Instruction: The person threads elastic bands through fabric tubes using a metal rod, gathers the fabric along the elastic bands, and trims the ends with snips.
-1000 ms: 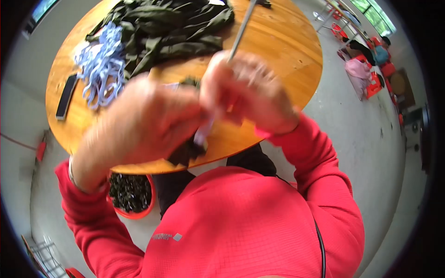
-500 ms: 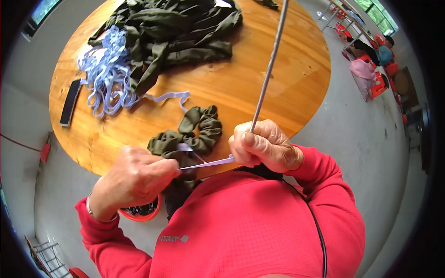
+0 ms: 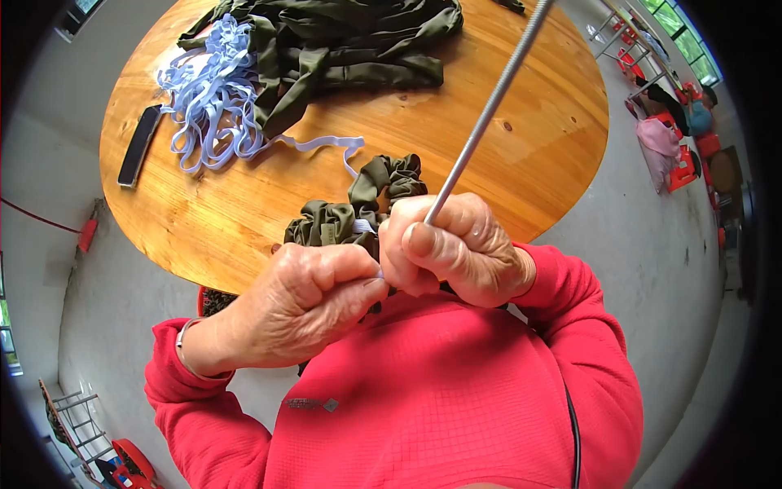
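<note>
My right hand [image 3: 468,253] is closed round the lower end of a thin ridged metal rod [image 3: 493,106], which slants up and away over the table. My left hand [image 3: 314,301] is closed in a pinch on a sliver of pale lilac elastic band [image 3: 380,275]; its fingertips meet the right hand's fingers. Just beyond both hands lies gathered dark green fabric [image 3: 326,222], bunched like a scrunchie, with a short stretch of elastic showing on it. A strand of elastic runs from this fabric to a tangled light blue elastic heap [image 3: 216,106].
The round wooden table [image 3: 529,179] carries a big heap of dark green fabric [image 3: 350,57] at the back and a black phone-like slab [image 3: 140,147] at the left. Under the left edge shows a red container [image 3: 202,301]. Red stools [image 3: 683,171] and a person sit far right.
My left hand has moved right and up to my right hand, so the elastic stretched between them is now mostly hidden. The view has shifted slightly.
</note>
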`<action>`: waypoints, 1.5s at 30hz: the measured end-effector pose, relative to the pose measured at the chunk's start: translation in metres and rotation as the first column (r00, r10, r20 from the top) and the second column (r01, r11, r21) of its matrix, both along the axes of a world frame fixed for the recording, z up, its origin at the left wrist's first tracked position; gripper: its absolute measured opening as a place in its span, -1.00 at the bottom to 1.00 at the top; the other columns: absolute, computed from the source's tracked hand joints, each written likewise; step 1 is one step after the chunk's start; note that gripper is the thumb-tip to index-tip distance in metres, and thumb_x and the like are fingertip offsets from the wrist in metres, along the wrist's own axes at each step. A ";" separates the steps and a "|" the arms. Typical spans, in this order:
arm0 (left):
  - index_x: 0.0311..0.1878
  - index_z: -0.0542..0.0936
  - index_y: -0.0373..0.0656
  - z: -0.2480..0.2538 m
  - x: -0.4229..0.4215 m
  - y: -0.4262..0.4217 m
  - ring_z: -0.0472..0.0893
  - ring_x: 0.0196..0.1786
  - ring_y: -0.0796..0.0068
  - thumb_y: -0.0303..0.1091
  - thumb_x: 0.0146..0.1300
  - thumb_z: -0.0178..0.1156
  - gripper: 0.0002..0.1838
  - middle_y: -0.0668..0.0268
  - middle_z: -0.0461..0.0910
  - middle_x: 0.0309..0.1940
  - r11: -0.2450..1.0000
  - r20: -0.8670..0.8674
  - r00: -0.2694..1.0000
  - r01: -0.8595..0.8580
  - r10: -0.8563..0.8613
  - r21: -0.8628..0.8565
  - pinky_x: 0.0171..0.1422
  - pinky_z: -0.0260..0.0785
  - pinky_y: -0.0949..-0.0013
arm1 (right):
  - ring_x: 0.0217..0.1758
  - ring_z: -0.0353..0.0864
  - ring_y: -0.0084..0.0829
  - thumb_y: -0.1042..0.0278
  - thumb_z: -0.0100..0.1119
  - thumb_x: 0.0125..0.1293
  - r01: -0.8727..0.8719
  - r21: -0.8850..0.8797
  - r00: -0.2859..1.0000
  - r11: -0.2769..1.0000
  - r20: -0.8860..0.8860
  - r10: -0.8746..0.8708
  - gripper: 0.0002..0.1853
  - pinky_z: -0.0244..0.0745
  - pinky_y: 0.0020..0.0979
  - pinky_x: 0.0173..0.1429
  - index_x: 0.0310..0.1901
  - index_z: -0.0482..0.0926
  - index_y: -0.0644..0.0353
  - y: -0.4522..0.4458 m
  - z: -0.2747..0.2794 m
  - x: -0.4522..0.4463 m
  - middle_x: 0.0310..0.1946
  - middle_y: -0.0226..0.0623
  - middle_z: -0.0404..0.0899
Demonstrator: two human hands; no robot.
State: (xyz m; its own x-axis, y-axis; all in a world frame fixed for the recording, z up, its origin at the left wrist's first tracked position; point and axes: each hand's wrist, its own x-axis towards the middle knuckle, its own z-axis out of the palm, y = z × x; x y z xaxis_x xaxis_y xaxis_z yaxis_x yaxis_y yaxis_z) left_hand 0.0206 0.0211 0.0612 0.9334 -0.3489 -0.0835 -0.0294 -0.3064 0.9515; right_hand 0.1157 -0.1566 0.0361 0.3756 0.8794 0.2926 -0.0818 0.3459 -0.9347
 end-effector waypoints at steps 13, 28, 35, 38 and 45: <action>-0.44 0.51 -0.30 -0.012 -0.005 0.022 0.46 -0.62 0.37 -0.56 0.11 0.10 -0.95 0.20 0.42 -0.67 0.990 0.132 0.981 0.140 -0.142 0.020 -0.52 0.25 0.38 | -0.54 0.23 -0.67 0.13 -0.24 0.49 -0.240 -0.088 0.946 0.967 -0.247 0.212 -0.60 0.19 -0.59 -0.42 -0.46 0.38 0.18 -0.025 -0.007 0.011 -0.55 -0.43 0.38; -0.43 0.58 -0.42 -0.029 -0.029 0.049 0.33 -0.76 0.67 -0.55 0.19 0.10 -0.86 0.33 0.42 -0.77 0.809 -0.103 0.950 -0.305 0.294 -0.502 -0.69 0.11 0.58 | -0.73 0.25 -0.73 0.23 -0.02 0.39 0.469 -0.601 0.883 0.647 0.313 -0.350 -0.70 0.12 -0.65 -0.61 -0.44 0.52 0.22 -0.072 -0.034 0.123 -0.76 -0.50 0.39; -0.48 0.54 -0.38 -0.066 -0.028 0.052 0.29 -0.81 0.65 -0.41 0.22 0.11 -0.77 0.32 0.38 -0.81 0.605 -0.109 0.844 -0.460 0.525 -0.649 -0.74 0.06 0.58 | -0.75 0.21 -0.73 0.24 -0.04 0.40 0.662 -0.516 0.749 0.543 0.487 -0.450 -0.69 0.09 -0.63 -0.64 -0.49 0.47 0.20 -0.088 -0.043 0.145 -0.78 -0.50 0.33; -0.47 0.54 -0.38 -0.077 -0.029 0.051 0.28 -0.82 0.65 -0.42 0.23 0.10 -0.78 0.32 0.38 -0.81 0.607 -0.199 0.827 -0.529 0.526 -0.594 -0.74 0.06 0.57 | -0.75 0.20 -0.72 0.26 -0.05 0.40 0.676 -0.526 0.737 0.517 0.495 -0.461 -0.69 0.09 -0.62 -0.65 -0.49 0.45 0.21 -0.100 -0.040 0.143 -0.78 -0.52 0.31; -0.44 0.55 -0.43 -0.085 -0.025 0.054 0.33 -0.79 0.62 -0.54 0.21 0.09 -0.84 0.28 0.42 -0.77 0.596 -0.173 0.851 -0.478 0.496 -0.645 -0.72 0.14 0.55 | -0.67 0.28 -0.69 0.35 -0.06 0.38 0.772 -0.518 0.633 0.367 0.678 -0.375 -0.71 0.17 -0.60 -0.57 -0.50 0.45 0.27 -0.152 -0.042 0.142 -0.71 -0.49 0.35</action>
State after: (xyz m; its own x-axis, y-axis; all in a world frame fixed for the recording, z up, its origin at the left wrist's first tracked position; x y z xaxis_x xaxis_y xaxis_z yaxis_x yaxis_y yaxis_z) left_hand -0.0046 0.0752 -0.0241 0.9794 0.2019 0.0017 -0.0848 0.4034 0.9111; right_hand 0.2578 -0.3085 -0.0060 0.9010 0.4311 -0.0488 0.2662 -0.6382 -0.7224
